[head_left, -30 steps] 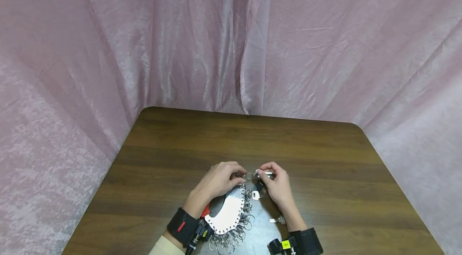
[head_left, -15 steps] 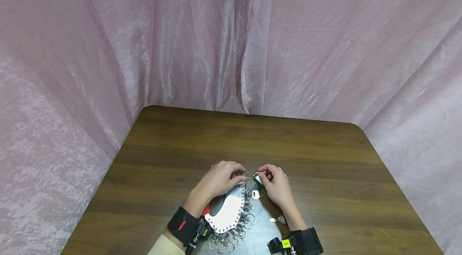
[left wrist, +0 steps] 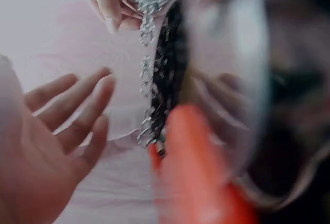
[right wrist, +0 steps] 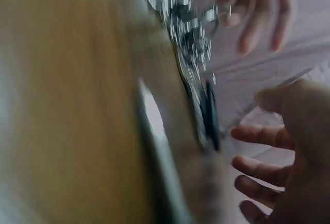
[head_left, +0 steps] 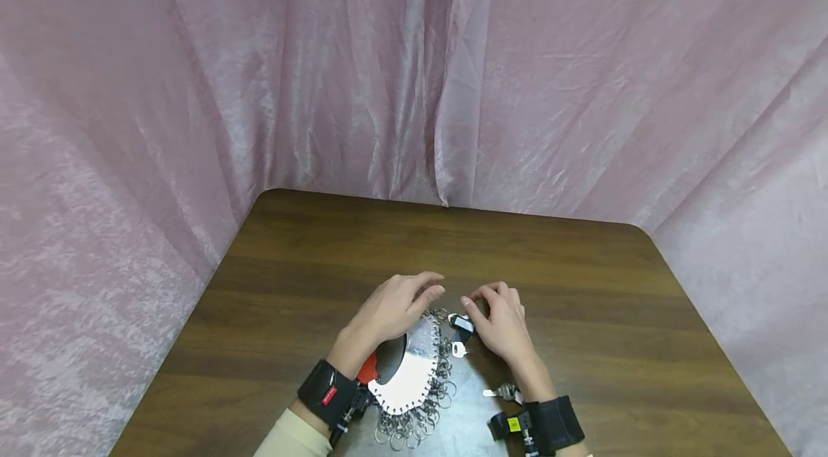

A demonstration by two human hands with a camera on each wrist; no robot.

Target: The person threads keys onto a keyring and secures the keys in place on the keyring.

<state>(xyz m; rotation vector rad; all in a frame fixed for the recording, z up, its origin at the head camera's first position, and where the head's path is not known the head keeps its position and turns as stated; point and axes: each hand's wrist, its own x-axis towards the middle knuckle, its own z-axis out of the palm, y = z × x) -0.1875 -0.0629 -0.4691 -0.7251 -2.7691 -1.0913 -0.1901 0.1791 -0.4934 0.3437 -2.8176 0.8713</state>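
Note:
A curved, shiny metal plate (head_left: 410, 378) lies before me, with several split rings (head_left: 407, 432) strung along its outer edge. A red part (head_left: 367, 369) shows at its left end and looms blurred in the left wrist view. My left hand (head_left: 388, 310) hovers over the plate's far end, fingers loosely extended, holding nothing. On the right, my right hand (head_left: 504, 320) is raised beside a black fob (head_left: 461, 324), its fingers relaxed and apart from the thumb in the right wrist view. A white-topped key (head_left: 458, 350) sits just below the fob.
Another key (head_left: 501, 392) lies near my right wrist. Beneath these things is a grey, shiny surface (head_left: 468, 414) on the brown wooden table (head_left: 310, 248). Pink curtains (head_left: 362, 69) hang behind the table's far edge.
Both hands have let go of the small metal pieces they pinched and moved up and away. The fob now rests beside the plate's far end, with the rings there uncovered.

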